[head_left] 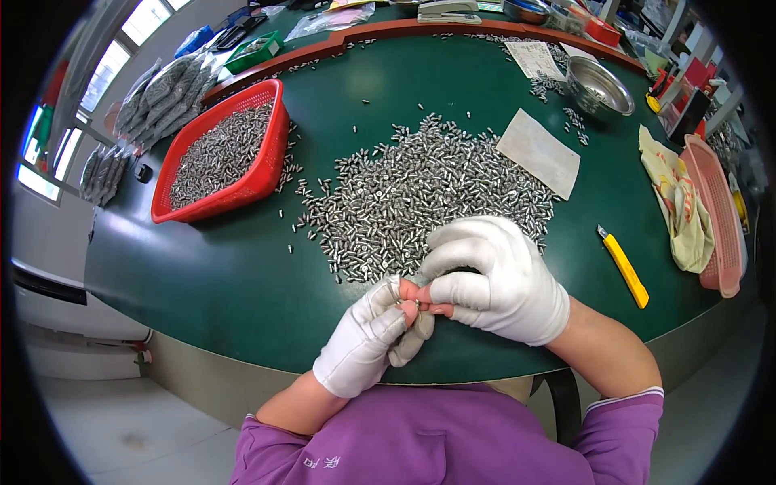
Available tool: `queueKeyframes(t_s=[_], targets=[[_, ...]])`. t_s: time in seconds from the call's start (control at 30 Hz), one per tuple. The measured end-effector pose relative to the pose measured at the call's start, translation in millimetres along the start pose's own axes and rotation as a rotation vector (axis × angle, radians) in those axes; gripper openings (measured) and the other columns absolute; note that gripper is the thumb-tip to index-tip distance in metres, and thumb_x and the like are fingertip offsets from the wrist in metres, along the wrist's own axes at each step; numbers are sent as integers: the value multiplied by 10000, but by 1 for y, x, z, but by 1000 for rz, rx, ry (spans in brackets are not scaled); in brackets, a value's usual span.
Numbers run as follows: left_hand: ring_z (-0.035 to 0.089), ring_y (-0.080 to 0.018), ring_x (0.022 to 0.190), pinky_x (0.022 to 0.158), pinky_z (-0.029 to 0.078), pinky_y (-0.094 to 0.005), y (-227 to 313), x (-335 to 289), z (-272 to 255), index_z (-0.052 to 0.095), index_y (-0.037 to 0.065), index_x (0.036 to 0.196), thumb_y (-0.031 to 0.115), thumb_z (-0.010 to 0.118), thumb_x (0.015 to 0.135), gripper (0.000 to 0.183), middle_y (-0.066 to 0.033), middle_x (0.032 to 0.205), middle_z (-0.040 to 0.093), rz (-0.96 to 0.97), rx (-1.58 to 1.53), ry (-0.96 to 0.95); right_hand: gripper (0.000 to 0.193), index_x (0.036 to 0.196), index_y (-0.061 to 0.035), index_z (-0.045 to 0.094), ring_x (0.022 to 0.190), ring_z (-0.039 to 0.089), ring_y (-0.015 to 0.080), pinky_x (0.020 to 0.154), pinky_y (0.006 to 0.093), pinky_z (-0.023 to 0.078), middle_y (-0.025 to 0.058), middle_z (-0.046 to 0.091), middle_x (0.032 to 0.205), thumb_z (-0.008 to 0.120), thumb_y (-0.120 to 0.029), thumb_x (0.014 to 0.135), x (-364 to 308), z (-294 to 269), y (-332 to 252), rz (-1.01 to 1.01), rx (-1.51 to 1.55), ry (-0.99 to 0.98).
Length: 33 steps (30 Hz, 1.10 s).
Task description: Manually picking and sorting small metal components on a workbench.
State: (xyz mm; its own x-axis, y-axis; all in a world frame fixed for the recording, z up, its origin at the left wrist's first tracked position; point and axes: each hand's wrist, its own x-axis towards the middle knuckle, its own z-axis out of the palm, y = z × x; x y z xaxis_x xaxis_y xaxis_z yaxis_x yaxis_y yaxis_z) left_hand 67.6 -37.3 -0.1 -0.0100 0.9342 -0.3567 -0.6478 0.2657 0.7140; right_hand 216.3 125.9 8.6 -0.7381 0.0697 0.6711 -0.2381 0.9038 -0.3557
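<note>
My left hand and my right hand meet just above the table's near edge. Both wear white gloves that leave some fingertips bare. Thumb and forefinger of each are pinched together around a small metal part, mostly covered by the fingertips. Beyond them spreads a large heap of small silvery metal pieces, short and cylindrical with tapered ends. The curled fingers of my right hand overlap the heap's near edge.
Left of the heap, a red plastic basket holds more such pieces. A whitish sheet lies at the heap's right. Further right are a yellow utility knife, a metal bowl and a pink basket. Filled plastic bags lie far left.
</note>
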Motion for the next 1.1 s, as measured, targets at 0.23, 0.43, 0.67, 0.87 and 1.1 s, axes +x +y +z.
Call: queueKeyframes(t_s=[0.23, 0.43, 0.67, 0.87, 1.1], targets=[[408, -51, 593, 515, 298, -194, -6, 3, -7, 551, 139, 1103, 332, 592, 988, 229, -5, 879, 581, 92, 44, -92, 202, 838, -148, 658, 981, 625, 283, 767, 422, 506, 38, 630, 988, 738, -104, 657, -2, -1, 5, 157, -252, 1], [387, -67, 609, 540, 299, -198, -4, 3, -3, 528, 145, 1153, 310, 612, 975, 257, -35, 965, 574, 99, 7, -106, 197, 821, -153, 659, 1017, 613, 306, 803, 442, 509, 57, 637, 998, 731, -118, 640, -3, 2, 11, 142, -321, -113], [395, -65, 622, 549, 303, -200, -2, 1, -2, 527, 140, 1167, 303, 620, 971, 272, -28, 980, 573, 93, -4, -101, 198, 786, -108, 629, 1086, 582, 315, 880, 458, 502, 64, 627, 1021, 740, -141, 626, -2, 1, 6, 193, -338, -117], [393, -64, 618, 540, 298, -197, -3, 2, -2, 530, 136, 1152, 303, 616, 974, 259, -26, 975, 573, 103, 0, -104, 163, 761, -85, 626, 1037, 571, 268, 860, 415, 494, 63, 610, 998, 720, -150, 645, -1, -1, 7, 180, -370, -124], [389, -62, 602, 531, 295, -196, -4, 4, -3, 529, 144, 1127, 310, 616, 974, 243, -28, 939, 565, 99, 7, -107, 176, 770, -162, 638, 808, 594, 235, 646, 390, 457, 4, 597, 849, 759, -131, 645, -6, -13, -11, 216, -422, -183]])
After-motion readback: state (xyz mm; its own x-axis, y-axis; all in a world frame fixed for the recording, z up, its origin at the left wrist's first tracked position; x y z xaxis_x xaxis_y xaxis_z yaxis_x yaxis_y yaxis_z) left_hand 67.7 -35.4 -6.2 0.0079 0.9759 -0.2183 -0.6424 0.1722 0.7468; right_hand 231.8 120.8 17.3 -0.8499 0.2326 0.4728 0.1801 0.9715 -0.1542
